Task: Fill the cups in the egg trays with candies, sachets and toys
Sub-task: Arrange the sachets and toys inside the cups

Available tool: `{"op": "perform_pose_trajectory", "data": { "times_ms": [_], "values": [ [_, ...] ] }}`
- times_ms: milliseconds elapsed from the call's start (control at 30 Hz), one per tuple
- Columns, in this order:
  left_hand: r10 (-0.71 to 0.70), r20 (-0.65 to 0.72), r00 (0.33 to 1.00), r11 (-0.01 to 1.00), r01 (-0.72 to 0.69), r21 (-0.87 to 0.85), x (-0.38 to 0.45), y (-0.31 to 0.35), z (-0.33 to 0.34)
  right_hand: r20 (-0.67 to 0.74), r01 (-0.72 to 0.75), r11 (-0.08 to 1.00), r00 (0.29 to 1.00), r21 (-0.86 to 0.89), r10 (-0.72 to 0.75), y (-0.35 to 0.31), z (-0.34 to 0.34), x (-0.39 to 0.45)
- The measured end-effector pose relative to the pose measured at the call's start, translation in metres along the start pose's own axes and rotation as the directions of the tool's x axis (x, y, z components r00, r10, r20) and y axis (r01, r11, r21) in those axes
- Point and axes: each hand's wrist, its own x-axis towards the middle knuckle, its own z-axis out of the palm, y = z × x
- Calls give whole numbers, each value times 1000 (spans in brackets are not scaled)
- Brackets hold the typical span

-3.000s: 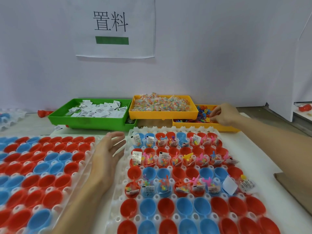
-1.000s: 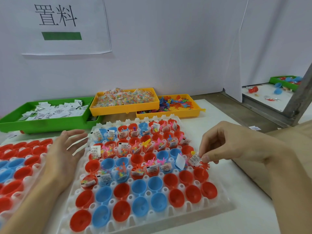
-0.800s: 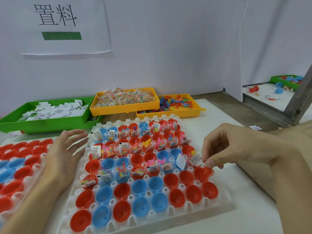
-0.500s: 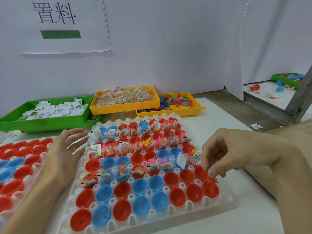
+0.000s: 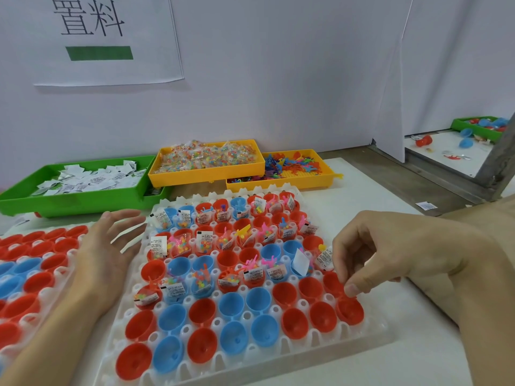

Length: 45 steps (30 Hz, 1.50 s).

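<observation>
Head view: right hand (image 5: 395, 254) over the right edge of the near egg tray (image 5: 373, 339), thumb and forefinger pinching a small red toy (image 5: 351, 294) just above a red cup (image 5: 349, 310) in the rightmost column. Left hand (image 5: 107, 254) lies flat, fingers spread, between the two trays, holding nothing. Far rows of cups filled; near rows bare. Green sachet bin (image 5: 69, 201), yellow candy bin (image 5: 206, 174), yellow toy bin (image 5: 281, 183) behind.

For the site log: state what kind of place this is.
Probably a hand-packing station in a small toy or candy workshop: supply bins of sachets, candies and toys, egg trays of red and blue cups, and a printed wall sign.
</observation>
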Motion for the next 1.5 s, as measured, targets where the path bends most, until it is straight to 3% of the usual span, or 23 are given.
{"op": "perform_pose_trajectory", "data": {
  "times_ms": [200, 400, 600, 767, 1000, 1333, 1500],
  "values": [
    [-4, -8, 1000, 1000, 4, 2, -1, 1, 1, -3, -22, 1000, 1000, -18, 22, -1, 0, -2],
    [-8, 3, 1000, 1000, 8, 14, -1, 1, 0, -200, 31, 999, 979, -23, -35, 0, -3, -3],
    [-12, -5, 1000, 1000, 12, 23, 0, 1, 0, -578, 192, 980, 806, 51, -128, -3, -5, 10],
    [-19, -12, 1000, 1000, 19, 19, 0, 0, 2, -686, 160, 987, 715, -25, -134, -13, -25, 34],
    [8, -38, 999, 999, -7, 40, -3, -1, 1, -600, -130, 907, 785, -401, -153, -65, -67, 129],
    [76, -57, 995, 997, -74, 37, -8, 2, 5, -630, -243, 783, 742, -573, -231, -81, -69, 257],
    [99, -58, 993, 994, -96, 53, -5, 1, 4, -540, -263, 722, 822, -640, -179, -74, -65, 278]
  ]
}}
